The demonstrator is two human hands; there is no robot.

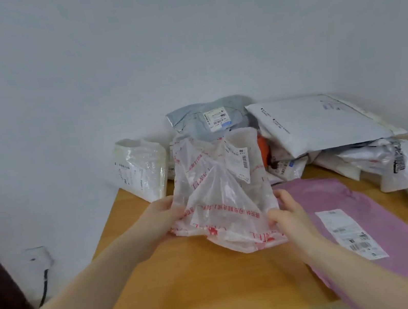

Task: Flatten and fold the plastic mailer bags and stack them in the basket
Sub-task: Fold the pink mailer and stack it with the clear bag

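A crumpled translucent mailer bag with red print (221, 192) is held upright above the wooden table (205, 283). My left hand (159, 222) grips its lower left edge. My right hand (293, 216) pinches its lower right edge. A white label with a barcode sits on the bag's upper right. A flat pink mailer bag (366, 229) with a white shipping label lies on the table to the right, partly under my right forearm. No basket is in view.
A heap of white and grey mailer bags (329, 133) fills the back right of the table. A grey mailer (208, 120) leans on the wall behind. A white bag (140, 169) stands at the back left. A wall socket with a cable (38, 259) is at left.
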